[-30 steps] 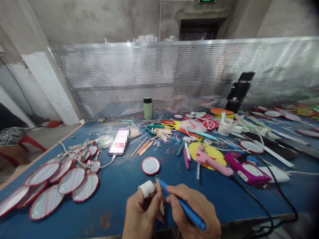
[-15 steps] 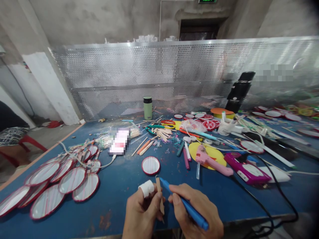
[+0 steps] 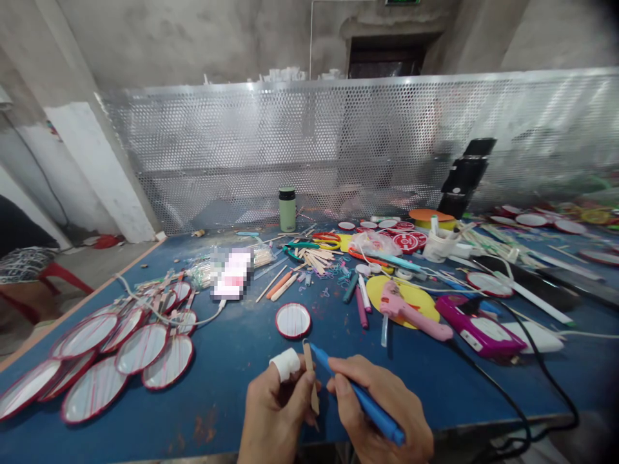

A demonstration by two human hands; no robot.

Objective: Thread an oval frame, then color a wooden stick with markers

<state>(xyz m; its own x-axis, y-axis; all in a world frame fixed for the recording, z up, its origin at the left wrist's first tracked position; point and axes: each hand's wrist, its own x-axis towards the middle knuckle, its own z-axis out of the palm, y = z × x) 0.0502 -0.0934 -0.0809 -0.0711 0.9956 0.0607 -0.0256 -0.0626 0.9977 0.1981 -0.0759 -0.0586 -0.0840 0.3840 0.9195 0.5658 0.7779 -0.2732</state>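
Observation:
My left hand point(image 3: 278, 412), with white tape round one finger, pinches a flat wooden craft stick point(image 3: 310, 377) close to the table's front edge. In my right hand point(image 3: 387, 406) is a blue marker pen point(image 3: 372, 409), gripped like a pencil. Its tip points at the upper end of the stick; whether the two touch I cannot tell. Just beyond my hands lies a round white disc with a red rim point(image 3: 293, 320). Several similar red-rimmed discs point(image 3: 94, 390), some with sticks attached, are heaped at the left.
A pink glue gun point(image 3: 411, 312) lies on a yellow disc, its black cord running right. Near it are a purple device point(image 3: 478, 328) and markers point(image 3: 362, 306). A phone point(image 3: 233, 275) on a white cable, scattered sticks point(image 3: 316, 261), and a green bottle point(image 3: 287, 209) stand farther back, before a perforated metal screen point(image 3: 242, 142).
Hardly anything differs. Both hands keep their hold on the stick and the marker in almost the same place; the view has shifted very slightly.

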